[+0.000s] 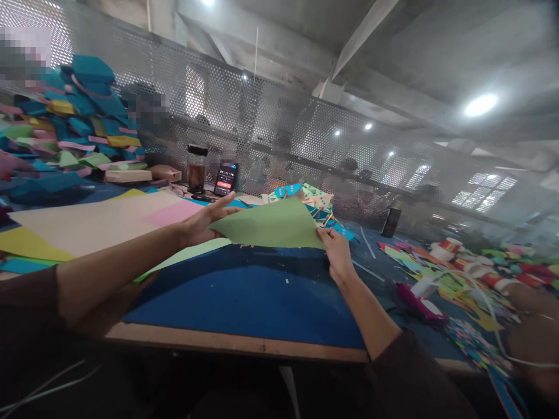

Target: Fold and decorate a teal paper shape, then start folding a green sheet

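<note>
A green sheet [271, 226], paper or thin foam, is stretched between my hands above the blue tabletop [257, 297]. My left hand [207, 224] has hold of its left end, with one finger extended over the top. At the lower right corner, my right hand [335, 247] pinches the sheet between thumb and fingers. The sheet bends slightly and its far edge rises. Under my left forearm lie large sheets: a pale peach one [100, 221], a pink one [170, 213], a yellow one [32, 242] and a light green one [192, 252].
Behind my hands stand a jar of brown liquid [196, 171], a phone [226, 179] and a heap of patterned cut pieces [321, 201]. Colourful pieces [87, 116] pile up at left. At right are a purple power strip [421, 304], scraps [463, 288] and another person's arm [530, 302].
</note>
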### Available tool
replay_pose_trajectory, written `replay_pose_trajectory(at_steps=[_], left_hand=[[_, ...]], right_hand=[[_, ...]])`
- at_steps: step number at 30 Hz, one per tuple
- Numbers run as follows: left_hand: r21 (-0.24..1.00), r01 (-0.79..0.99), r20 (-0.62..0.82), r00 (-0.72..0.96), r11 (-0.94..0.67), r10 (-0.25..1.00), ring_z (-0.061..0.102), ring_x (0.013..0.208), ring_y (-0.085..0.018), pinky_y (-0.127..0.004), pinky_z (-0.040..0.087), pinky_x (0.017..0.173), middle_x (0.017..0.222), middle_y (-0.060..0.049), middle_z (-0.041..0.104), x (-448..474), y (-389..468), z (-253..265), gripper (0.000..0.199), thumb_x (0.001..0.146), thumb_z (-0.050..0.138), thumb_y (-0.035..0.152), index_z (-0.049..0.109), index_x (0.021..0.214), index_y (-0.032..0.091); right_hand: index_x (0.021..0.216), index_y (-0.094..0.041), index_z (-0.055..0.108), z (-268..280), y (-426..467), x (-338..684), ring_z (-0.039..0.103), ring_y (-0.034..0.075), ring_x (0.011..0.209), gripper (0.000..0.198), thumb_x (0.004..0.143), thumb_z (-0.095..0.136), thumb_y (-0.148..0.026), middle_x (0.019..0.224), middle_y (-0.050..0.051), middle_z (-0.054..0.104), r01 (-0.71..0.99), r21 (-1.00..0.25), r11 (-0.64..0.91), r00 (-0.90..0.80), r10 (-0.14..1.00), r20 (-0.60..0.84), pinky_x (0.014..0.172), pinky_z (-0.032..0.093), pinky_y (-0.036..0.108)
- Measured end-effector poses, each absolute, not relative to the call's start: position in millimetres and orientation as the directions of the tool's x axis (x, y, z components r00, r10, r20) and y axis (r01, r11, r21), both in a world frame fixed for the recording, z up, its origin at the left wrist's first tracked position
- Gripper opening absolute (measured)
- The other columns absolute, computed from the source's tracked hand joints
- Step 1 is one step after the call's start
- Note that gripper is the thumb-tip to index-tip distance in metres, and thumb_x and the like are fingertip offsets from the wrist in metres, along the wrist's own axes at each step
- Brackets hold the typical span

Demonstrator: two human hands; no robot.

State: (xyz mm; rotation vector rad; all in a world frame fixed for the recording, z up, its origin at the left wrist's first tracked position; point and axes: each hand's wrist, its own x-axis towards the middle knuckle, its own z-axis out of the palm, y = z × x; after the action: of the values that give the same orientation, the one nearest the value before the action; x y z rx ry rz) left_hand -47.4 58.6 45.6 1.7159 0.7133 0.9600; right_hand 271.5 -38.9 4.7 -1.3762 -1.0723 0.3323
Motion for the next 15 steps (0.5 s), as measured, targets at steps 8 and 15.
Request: replay_pose_trajectory(at_steps=[8,15], left_hand=[[0.993,-0.111,0.055,0.766,0.047,0.64,0.067,0.115,-0.033,-0.043,0.058,0.097,0.123,-0.011,0.073,-53.7,80.4,27.9,0.051,0.08,0.074,0.057,0.072,0.118,0.024],[0.994,-0.105,0.092,0.648,-0.031,0.756,0.071,0.108,-0.03,-0.037,0.063,0.084,0.121,-0.013,0.073,-49.4,76.7,28.6,0.055,0.067,0.089,0.033,0.071,0.118,0.021]], right_hand=[[0.081,-0.017,0.073,-0.2,-32.9,277.7,0.064,0.024,0.078,0.035,0.074,0.068,-0.051,0.079,0.005,0.073,0.344,-0.909,0.234,0.571,0.717,0.4,0.071,0.05,0.033],[0.081,-0.016,0.07,3.1,-37.3,272.5,0.066,0.025,0.08,0.035,0.073,0.069,-0.05,0.079,0.005,0.073,0.368,-0.906,0.209,0.524,0.758,0.388,0.073,0.05,0.034]])
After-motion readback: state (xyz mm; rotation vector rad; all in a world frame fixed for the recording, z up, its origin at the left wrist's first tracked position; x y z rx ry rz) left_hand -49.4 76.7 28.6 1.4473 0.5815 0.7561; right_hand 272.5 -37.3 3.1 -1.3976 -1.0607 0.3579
